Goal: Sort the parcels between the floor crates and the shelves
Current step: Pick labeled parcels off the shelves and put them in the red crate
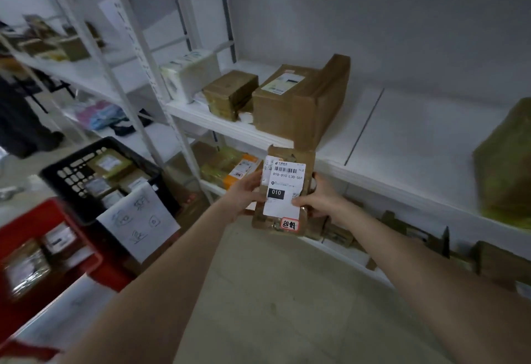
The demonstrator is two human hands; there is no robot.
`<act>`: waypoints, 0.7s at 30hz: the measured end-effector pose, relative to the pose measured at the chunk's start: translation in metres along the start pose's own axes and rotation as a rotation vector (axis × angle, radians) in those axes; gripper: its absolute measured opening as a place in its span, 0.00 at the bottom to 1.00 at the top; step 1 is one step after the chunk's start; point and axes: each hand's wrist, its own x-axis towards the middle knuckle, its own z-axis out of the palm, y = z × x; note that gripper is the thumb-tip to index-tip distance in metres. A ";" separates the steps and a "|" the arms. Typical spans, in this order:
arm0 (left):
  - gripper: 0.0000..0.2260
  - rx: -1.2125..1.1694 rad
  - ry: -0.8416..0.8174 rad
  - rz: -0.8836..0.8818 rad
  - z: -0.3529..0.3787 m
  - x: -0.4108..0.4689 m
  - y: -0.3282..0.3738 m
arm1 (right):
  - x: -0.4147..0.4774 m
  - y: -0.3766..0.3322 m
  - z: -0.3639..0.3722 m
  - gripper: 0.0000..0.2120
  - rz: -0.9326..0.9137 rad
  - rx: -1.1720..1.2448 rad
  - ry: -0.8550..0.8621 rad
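I hold a small brown cardboard parcel [287,168] upright in front of the white shelves [402,139]. Its white shipping label, marked 010, faces me. My left hand [244,194] grips its left edge and my right hand [319,200] grips its right edge, thumb on the label. On the floor to the left stand a black crate [66,171] and a red crate [34,214], both holding parcels. A large brown box [304,99] and a smaller one [230,93] sit on the shelf just above and behind the parcel.
A white parcel [189,73] rests at the shelf's left end and a yellow-green bag [505,162] at its right. More parcels fill the lower shelf [402,231]. A handwritten paper sign [138,220] hangs on the black crate. Bare floor [273,291] lies below my arms.
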 end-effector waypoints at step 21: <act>0.29 -0.339 0.757 -0.153 -0.408 -0.175 -0.166 | 0.069 -0.154 0.493 0.35 -0.235 -0.210 -0.507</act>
